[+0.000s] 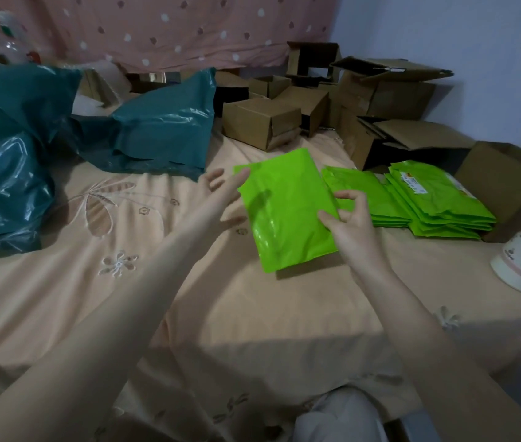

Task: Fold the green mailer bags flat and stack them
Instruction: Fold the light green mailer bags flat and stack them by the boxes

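**Green bag held over the bed**

I see L hand (221, 199) spread, fingers on the bag's left edge. R hand (343, 218) pinches the green mailer bag (284, 212) at its right edge. Folded stacks (428, 199) just right; cardboard boxes (262, 122) behind, teal bags (157, 129) left.

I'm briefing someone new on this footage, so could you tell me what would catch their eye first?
The bright green mailer bag at centre stands out, held above the peach bedsheet between the left hand and the right hand. Just right of it lie two stacks of folded green bags. Big teal plastic bags bulk on the left, and brown cardboard boxes crowd the back.
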`<action>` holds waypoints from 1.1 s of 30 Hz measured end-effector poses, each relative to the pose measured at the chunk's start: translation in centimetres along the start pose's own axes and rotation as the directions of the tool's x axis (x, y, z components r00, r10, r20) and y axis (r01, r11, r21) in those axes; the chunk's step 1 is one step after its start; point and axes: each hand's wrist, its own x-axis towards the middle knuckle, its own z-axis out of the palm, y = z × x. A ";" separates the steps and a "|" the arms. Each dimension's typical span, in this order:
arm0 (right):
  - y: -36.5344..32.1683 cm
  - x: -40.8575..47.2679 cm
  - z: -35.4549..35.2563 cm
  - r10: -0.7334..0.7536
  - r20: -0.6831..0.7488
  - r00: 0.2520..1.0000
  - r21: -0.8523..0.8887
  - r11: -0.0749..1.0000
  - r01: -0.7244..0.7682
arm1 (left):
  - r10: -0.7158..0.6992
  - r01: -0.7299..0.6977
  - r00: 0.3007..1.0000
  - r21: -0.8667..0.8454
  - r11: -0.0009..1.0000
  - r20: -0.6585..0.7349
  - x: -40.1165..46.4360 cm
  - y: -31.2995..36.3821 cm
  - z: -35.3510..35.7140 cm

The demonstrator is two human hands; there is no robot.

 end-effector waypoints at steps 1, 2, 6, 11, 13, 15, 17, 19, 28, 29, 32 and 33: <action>0.0 0.4 -0.5 -0.015 -0.031 0.999 0.003 1.000 0.015 | -0.033 0.030 0.999 0.087 0.996 0.037 -0.2 -0.2 0.7; 0.1 0.8 -1.1 -0.031 -0.055 0.998 -0.012 0.999 0.030 | -0.055 0.043 0.996 0.159 0.986 0.072 -0.3 -0.6 1.5; 0.4 2.7 -3.3 -0.086 -0.134 0.987 -0.116 0.991 0.071 | 0.007 -0.070 0.980 0.316 0.946 0.196 0.4 -1.5 4.8; -0.1 5.8 -6.8 -0.264 -0.200 0.944 -0.433 0.888 0.156 | 0.198 -0.310 0.935 0.407 0.859 0.294 3.2 -1.7 9.4; -0.3 7.5 -8.2 -0.334 -0.179 0.926 -0.598 0.784 0.167 | 0.240 -0.370 0.921 0.493 0.787 0.308 4.7 -2.2 11.1; -0.2 8.8 -9.2 -0.339 -0.135 0.931 -0.734 0.665 0.136 | 0.257 -0.400 0.914 0.581 0.709 0.315 5.9 -2.7 12.4; 0.2 10.1 -9.9 -0.301 -0.116 0.947 -0.812 0.577 0.084 | 0.249 -0.393 0.918 0.633 0.667 0.308 7.1 -3.2 13.6; 0.8 11.0 -10.4 -0.264 -0.073 0.962 -0.866 0.496 0.070 | 0.229 -0.389 0.920 0.668 0.635 0.318 8.2 -3.9 14.3; 2.1 13.2 -9.4 -0.205 0.177 0.963 -0.861 0.442 0.253 | 0.196 -0.382 0.923 0.861 0.337 0.332 10.7 -5.7 14.6; 2.3 13.7 -9.0 -0.161 0.198 0.967 -0.845 0.471 0.251 | 0.237 -0.421 0.902 0.855 0.303 0.360 10.7 -5.8 14.8; 3.1 14.7 -8.4 -0.029 0.280 0.960 -0.812 0.526 0.253 | 0.236 -0.532 0.843 0.817 0.224 0.484 11.0 -6.6 15.6; 3.6 14.9 -8.3 0.010 0.302 0.953 -0.809 0.531 0.251 | 0.190 -0.539 0.841 0.819 0.198 0.507 11.1 -7.0 15.8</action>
